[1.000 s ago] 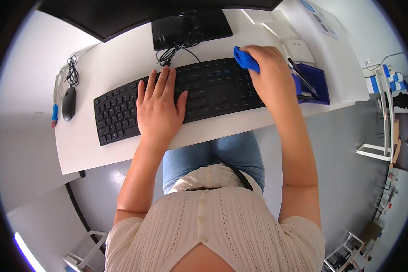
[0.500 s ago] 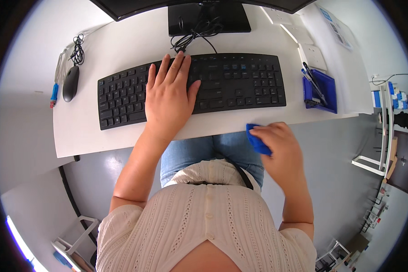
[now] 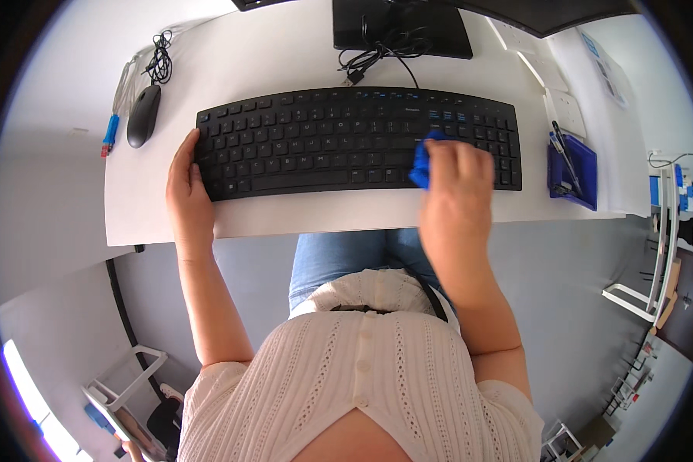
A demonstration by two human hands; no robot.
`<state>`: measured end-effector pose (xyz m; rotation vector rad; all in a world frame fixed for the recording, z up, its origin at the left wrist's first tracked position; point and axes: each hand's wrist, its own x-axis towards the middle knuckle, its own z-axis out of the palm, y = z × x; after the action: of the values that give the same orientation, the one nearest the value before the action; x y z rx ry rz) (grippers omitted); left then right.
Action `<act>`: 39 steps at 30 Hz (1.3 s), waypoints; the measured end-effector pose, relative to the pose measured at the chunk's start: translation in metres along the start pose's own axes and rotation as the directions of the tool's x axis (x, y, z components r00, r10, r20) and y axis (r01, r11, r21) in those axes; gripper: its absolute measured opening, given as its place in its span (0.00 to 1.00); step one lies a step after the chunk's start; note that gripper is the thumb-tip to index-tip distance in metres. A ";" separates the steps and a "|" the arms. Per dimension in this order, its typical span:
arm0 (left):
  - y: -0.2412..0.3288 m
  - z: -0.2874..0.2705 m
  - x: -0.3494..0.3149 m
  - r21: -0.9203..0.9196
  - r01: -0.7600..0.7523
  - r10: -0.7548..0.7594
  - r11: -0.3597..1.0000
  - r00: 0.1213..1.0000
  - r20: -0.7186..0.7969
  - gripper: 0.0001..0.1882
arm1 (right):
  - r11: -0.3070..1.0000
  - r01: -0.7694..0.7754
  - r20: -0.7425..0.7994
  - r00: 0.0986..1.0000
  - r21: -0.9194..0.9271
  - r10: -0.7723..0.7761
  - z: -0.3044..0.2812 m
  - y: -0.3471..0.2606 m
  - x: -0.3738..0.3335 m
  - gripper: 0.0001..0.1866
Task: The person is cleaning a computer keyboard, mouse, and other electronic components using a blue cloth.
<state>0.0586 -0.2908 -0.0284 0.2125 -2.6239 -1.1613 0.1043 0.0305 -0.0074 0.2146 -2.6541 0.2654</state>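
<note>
White surface (image 3: 285, 223) under my view, black keyboard (image 3: 323, 142) near its front edge, my left hand (image 3: 186, 185) open, gripping keyboard's left end, my right hand (image 3: 458, 181) closed around blue cloth (image 3: 421, 163) on the right-side keys, mouse (image 3: 142, 115) toward left edge.

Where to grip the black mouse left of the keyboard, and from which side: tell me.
Take the black mouse across its two long flanks, coming down from above with the palm over its rounded back. It lies flat on the white desk, lengthways, free on both sides; its cable leaves the far end, so approach from the near end.
</note>
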 end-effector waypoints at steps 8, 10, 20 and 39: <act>-0.014 -0.005 0.008 -0.600 0.152 -0.064 0.785 0.984 0.166 0.26 | 0.903 0.320 -0.103 0.947 0.285 -0.304 0.049 -0.121 0.024 0.14; -0.011 -0.006 0.009 -0.667 0.192 -0.079 0.720 0.977 0.196 0.26 | 0.871 0.309 -0.077 0.950 0.382 -0.304 0.054 -0.144 0.030 0.11; 0.037 -0.006 -0.043 -0.847 0.119 0.367 0.519 0.863 0.346 0.47 | -0.414 -0.600 0.638 0.768 0.685 -0.058 0.020 -0.077 0.011 0.18; 0.097 -0.001 -0.054 0.256 -0.711 0.737 0.655 0.676 -0.009 0.22 | 0.883 -0.023 -0.119 0.989 0.470 0.089 -0.016 0.058 0.020 0.10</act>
<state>0.1077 -0.2138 0.0348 -0.6734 -2.3356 -0.5293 0.0828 0.0879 0.0071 0.2605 -2.4204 0.9109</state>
